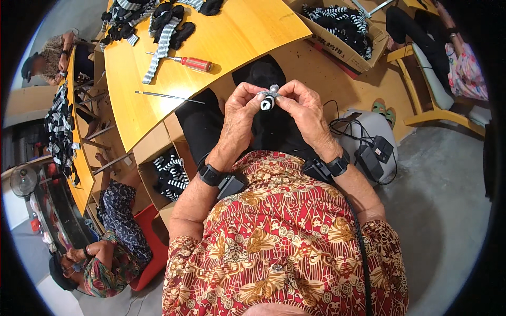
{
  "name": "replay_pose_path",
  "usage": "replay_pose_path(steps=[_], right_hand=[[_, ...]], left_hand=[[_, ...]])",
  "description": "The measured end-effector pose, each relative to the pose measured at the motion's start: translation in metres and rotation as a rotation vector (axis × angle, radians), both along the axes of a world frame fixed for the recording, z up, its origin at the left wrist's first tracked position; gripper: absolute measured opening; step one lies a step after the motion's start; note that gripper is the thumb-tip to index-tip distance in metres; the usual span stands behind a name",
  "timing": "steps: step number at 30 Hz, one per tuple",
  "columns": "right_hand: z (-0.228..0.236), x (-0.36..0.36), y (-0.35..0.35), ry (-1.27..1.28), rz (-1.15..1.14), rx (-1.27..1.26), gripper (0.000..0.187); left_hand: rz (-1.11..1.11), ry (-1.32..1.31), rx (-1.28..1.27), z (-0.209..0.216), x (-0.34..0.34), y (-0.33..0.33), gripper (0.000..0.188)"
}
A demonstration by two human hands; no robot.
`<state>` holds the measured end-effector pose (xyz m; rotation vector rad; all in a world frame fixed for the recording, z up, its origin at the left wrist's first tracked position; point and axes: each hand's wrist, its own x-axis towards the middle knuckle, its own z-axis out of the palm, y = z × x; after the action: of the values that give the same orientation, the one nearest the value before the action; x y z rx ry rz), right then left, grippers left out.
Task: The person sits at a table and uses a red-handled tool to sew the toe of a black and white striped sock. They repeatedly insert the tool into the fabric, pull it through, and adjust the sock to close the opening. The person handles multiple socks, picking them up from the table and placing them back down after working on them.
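Observation:
Both of my hands are raised over my lap, fingertips close together. My left hand (238,117) pinches one side of a small rolled knit piece (268,100) in grey, black and white. On its other side, my right hand (305,113) grips it between thumb and fingers. The roll's round end faces me, with a white centre and a dark ring; its exact kind is hard to make out. Left of my hands, on the yellow table (253,31), lie a red-handled screwdriver-like tool (196,63) and a thin metal rod (168,97) jutting past the edge.
Striped and black knit pieces (167,39) are heaped on the table. Cardboard boxes of similar pieces stand at the far right (363,62) and beneath the table (169,174). A grey stool (387,152) holds cables and black devices. Other people sit left and far right.

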<state>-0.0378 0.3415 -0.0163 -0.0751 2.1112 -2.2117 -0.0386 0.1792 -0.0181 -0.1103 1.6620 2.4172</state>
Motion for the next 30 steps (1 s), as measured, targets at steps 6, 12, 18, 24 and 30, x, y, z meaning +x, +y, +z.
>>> replay_pose_path(steps=[6,12,18,24,30], right_hand=[[-0.002,0.0,-0.002,-0.2,0.008,-0.237,0.006],[-0.005,-0.001,-0.001,-0.228,0.032,-0.346,0.006],[-0.006,-0.002,0.0,-0.243,0.044,-0.379,0.004],[-0.012,-0.005,-0.003,-0.191,-0.004,-0.413,0.004],[-0.006,-0.005,-0.004,-0.106,-0.002,-0.425,0.005]], left_hand=[[-0.087,-0.055,0.149,-0.014,-0.003,-0.008,0.008],[-0.124,-0.045,0.218,-0.01,-0.003,-0.008,0.009],[-0.162,-0.036,0.198,-0.008,-0.001,-0.013,0.009],[-0.068,-0.129,0.234,-0.008,0.0,-0.001,0.007],[-0.034,-0.16,0.125,-0.002,-0.004,0.002,0.006]])
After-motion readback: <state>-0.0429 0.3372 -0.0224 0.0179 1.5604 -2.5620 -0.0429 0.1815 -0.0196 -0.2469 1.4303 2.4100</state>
